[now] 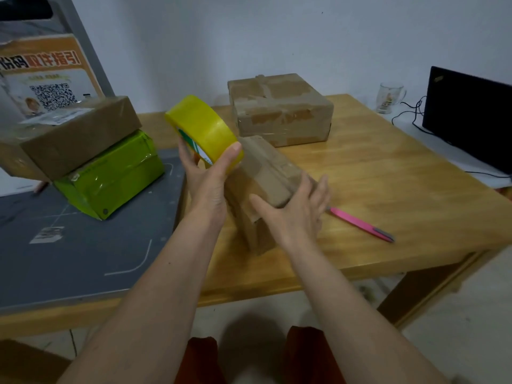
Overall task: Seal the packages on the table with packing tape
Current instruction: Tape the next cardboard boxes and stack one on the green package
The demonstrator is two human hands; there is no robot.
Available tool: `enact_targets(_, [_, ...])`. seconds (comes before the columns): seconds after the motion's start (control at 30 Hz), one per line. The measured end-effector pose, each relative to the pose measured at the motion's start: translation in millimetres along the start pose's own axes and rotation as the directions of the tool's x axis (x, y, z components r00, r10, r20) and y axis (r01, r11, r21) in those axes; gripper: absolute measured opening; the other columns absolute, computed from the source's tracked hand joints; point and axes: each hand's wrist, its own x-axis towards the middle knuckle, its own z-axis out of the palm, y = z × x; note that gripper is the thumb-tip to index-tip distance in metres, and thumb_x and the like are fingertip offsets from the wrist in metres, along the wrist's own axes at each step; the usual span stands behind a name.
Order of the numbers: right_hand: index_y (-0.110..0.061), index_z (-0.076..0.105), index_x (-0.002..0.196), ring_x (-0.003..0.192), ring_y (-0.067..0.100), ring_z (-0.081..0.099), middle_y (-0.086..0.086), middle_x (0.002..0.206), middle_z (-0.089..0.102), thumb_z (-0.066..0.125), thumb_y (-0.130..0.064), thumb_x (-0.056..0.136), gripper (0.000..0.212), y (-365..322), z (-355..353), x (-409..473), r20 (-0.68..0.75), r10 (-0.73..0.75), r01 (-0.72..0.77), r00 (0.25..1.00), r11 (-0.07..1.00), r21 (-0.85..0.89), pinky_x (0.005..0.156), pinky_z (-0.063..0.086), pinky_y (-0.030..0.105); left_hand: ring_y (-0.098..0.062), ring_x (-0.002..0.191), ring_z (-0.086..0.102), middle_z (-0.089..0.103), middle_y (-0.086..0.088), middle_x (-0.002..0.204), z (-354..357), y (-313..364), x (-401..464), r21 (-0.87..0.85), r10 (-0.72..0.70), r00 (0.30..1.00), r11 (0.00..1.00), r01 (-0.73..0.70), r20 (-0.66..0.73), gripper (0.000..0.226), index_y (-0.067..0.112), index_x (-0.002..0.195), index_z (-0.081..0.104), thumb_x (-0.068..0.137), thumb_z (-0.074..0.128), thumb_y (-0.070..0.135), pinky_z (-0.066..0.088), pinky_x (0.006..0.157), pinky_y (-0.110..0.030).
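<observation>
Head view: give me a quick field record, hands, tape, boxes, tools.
left hand: grips yellow tape roll, raised above table
right hand: open, steadying small brown box
small brown box: in front of person, already partly taped
taped box: far side of table
green package: left, on grey mat, brown box stacked on it
pink cutter: on table, right of right hand

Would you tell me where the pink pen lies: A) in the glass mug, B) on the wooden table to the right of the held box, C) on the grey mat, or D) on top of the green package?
B: the pink pen lies flat on the wooden table, just right of the right hand on the small box.
</observation>
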Motion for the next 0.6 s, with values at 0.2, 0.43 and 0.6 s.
enact_targets(0.2, [-0.041,0.015,0.151,0.139,0.023,0.029,-0.005,0.155,0.019,0.087,-0.056,0.053,0.123,30,-27,40,0.309,-0.045,-0.062,0.95,0.942,0.329,0.113,0.032,0.051,-0.005,0.108,0.065,0.058,0.013,0.132,-7,22,11,0.032,0.016,0.996,0.999,-0.019,0.083,0.108,0.047,0.145,0.027,0.058,0.087,0.027,0.053,0.08,-0.029])
enact_targets(0.43, [-0.046,0.013,0.152,0.14,0.019,0.034,-0.015,0.157,0.02,0.093,-0.042,0.054,0.126,44,-71,103,0.696,-0.245,-0.093,0.675,0.907,0.411,0.113,0.037,0.047,-0.012,0.109,0.066,0.057,0.005,0.136,-28,50,27,0.088,0.028,0.989,0.995,-0.041,0.147,0.115,0.039,0.149,0.025,0.052,0.086,0.034,0.052,0.077,-0.029])
enact_targets(0.6, [-0.026,0.031,0.151,0.128,0.012,0.049,-0.008,0.151,0.041,0.075,-0.023,0.078,0.085,30,-67,104,0.556,-0.239,0.013,0.796,0.925,0.379,0.1,0.045,0.032,-0.015,0.113,0.064,0.05,0.001,0.144,-45,35,13,0.102,-0.03,0.992,0.995,0.017,0.125,0.115,0.039,0.149,0.029,0.05,0.087,0.035,0.054,0.072,-0.026])
